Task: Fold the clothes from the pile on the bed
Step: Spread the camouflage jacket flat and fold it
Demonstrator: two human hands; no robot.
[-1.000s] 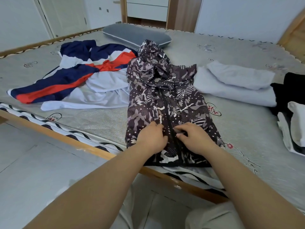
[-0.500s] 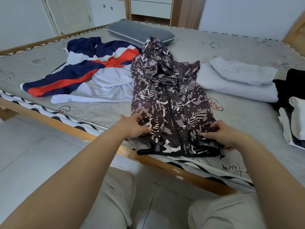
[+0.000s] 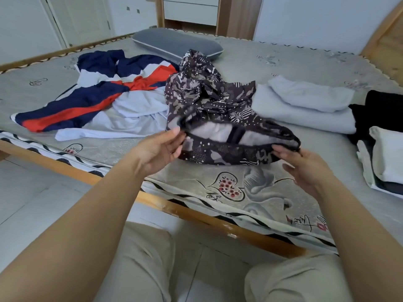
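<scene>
dark patterned jacket (image 3: 209,101): our left hand (image 3: 157,149) and right hand (image 3: 303,166) each pinch its lifted hem over the bed (image 3: 283,62), the fingertips buried in cloth; the sleeves are hidden.

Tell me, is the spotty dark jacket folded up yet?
Only half-folded. Both hands, left and right, hold the jacket hem lifted toward the hood; the pale lining shows.
</scene>
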